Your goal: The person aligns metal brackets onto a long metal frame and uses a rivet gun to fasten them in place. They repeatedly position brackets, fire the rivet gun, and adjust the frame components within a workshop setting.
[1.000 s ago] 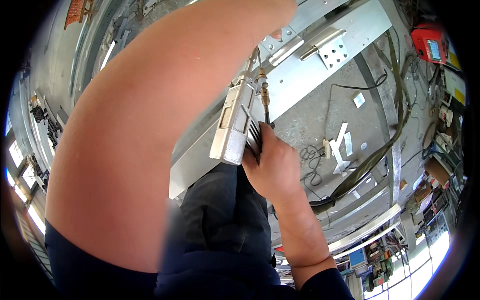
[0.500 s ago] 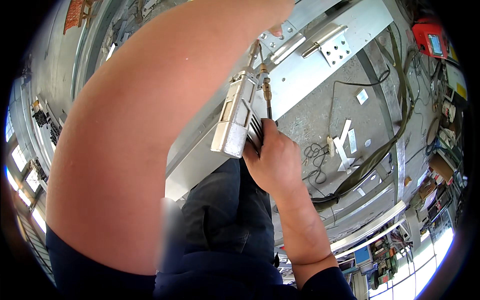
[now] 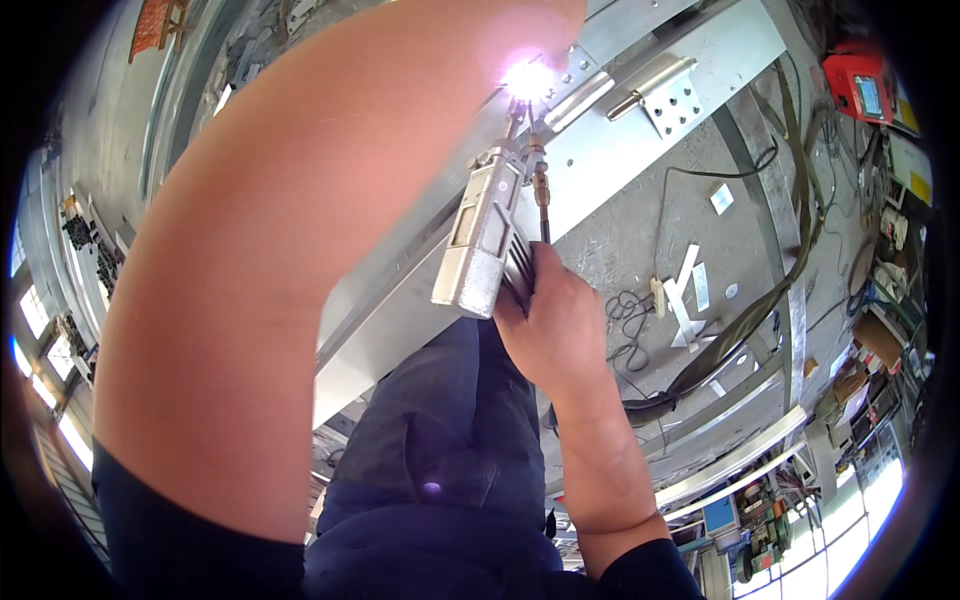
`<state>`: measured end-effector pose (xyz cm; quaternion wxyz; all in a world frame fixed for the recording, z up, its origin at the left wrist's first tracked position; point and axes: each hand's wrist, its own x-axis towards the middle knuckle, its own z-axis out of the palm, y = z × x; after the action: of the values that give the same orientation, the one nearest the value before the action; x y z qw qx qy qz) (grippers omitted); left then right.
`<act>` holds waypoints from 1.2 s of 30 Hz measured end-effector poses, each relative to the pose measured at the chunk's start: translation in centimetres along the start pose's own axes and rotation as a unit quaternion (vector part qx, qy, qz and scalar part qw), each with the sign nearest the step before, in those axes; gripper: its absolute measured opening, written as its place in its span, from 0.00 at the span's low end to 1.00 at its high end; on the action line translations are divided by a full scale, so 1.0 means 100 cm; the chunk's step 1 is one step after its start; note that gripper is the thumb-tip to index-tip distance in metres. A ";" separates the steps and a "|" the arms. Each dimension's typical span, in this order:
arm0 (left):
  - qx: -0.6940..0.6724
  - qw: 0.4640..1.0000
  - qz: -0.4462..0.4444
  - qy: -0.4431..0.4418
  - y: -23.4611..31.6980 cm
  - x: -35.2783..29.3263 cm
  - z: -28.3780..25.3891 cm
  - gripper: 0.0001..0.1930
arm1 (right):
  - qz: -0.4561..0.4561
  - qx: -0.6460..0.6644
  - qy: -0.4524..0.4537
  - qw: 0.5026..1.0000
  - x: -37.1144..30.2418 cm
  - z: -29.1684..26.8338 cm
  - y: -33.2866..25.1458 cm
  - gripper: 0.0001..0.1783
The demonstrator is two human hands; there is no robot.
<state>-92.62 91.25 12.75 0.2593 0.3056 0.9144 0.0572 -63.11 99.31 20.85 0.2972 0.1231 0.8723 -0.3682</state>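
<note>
Grey workshop floor (image 3: 620, 235), strewn with scraps, surrounds a metal beam (image 3: 600, 170). Leftmost, the left arm (image 3: 220, 270) bends across it. Next comes the silver torch (image 3: 478, 235), its tip at a white-violet flash (image 3: 528, 82) over the beam; then the left hand (image 3: 562, 28) (grip hidden, I cannot tell) and the right hand (image 3: 560, 325), wrapped round the torch's handle. A drilled plate (image 3: 666, 108) lies toward the beam's right corner.

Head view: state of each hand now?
Left hand: can't tell, mostly cut off at top edge.
Right hand: closed, holding the welding gun.
</note>
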 end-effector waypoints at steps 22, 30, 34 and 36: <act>-0.025 0.892 -0.389 0.230 -0.018 -0.233 0.204 0.52 | 0.042 -0.002 -0.016 0.999 -0.010 -0.002 0.002 0.21; -0.022 0.890 -0.402 0.214 -0.016 -0.230 0.201 0.54 | 0.062 0.008 -0.036 0.997 -0.016 -0.014 0.002 0.26; -0.022 0.888 -0.419 0.190 -0.013 -0.228 0.196 0.54 | 0.003 0.090 -0.019 0.996 -0.043 -0.042 0.008 0.29; -0.030 0.884 -0.431 0.181 -0.011 -0.228 0.192 0.54 | -0.004 0.151 0.034 0.988 -0.049 -0.064 0.008 0.27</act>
<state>-67.96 75.84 6.00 0.0974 -0.1421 0.9848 0.0213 -61.66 104.45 26.93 0.2441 0.1751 0.8168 -0.4925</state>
